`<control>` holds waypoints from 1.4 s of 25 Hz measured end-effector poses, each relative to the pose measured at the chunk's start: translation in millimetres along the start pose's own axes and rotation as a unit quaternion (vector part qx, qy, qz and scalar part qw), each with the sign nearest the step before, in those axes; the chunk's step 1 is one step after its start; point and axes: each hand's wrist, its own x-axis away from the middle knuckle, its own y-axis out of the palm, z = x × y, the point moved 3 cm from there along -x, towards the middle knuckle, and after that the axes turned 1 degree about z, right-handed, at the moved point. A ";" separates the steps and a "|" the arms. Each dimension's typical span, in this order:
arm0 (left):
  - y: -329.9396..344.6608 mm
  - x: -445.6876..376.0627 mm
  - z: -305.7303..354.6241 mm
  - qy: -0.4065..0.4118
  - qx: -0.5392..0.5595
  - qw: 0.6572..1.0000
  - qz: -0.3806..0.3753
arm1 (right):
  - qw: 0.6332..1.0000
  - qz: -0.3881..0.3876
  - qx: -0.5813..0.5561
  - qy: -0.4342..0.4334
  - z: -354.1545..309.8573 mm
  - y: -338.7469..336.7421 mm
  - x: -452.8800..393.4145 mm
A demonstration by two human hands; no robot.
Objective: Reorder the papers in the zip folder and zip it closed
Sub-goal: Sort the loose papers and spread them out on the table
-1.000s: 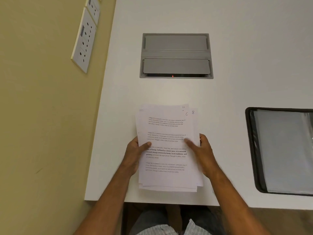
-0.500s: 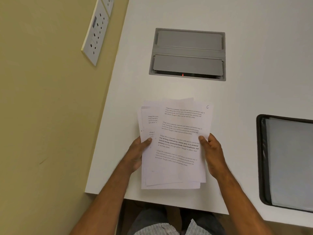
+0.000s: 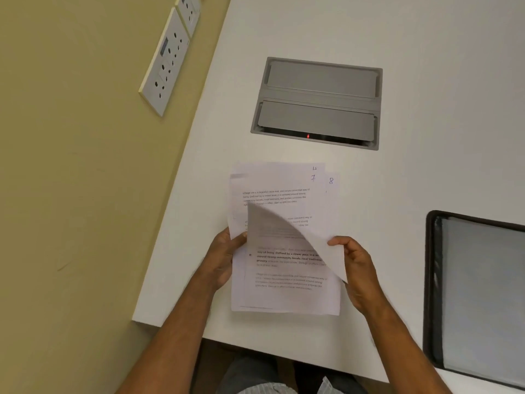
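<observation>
A stack of printed white papers [image 3: 279,297] is held above the white desk [image 3: 397,177], with handwritten numbers 7 and 8 showing on the top right corners. My left hand [image 3: 220,260] grips the stack's left edge, thumb on top. My right hand [image 3: 356,268] pinches the top sheet [image 3: 277,223], which curls over so its blank back faces up. The black-edged zip folder [image 3: 480,297] lies open at the right of the desk, cut off by the frame edge.
A grey cable hatch [image 3: 319,102] with a small red light is set into the desk beyond the papers. White wall sockets [image 3: 167,62] sit on the yellow wall at the left. The desk's front edge runs just below the papers.
The top sheet, marked 6, was slid to the right and is now curled over in my right hand, uncovering the sheet marked 7. The view has shifted left.
</observation>
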 end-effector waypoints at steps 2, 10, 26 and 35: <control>5.5 1.7 -0.4 0.014 -0.013 1.000 0.005 | 1.000 -0.022 -0.003 0.005 -4.0 -1.9 0.4; 15.8 4.9 -6.7 0.124 -0.146 0.981 0.041 | 0.999 -0.013 0.002 -0.031 -8.8 -2.4 -2.4; 24.4 17.8 -19.3 0.036 -0.048 0.997 0.048 | 0.998 0.003 0.049 -0.041 -11.6 -2.0 -2.0; 15.7 10.0 -21.1 0.026 0.019 0.999 0.032 | 1.000 -0.006 0.021 0.016 -21.1 -0.4 -2.4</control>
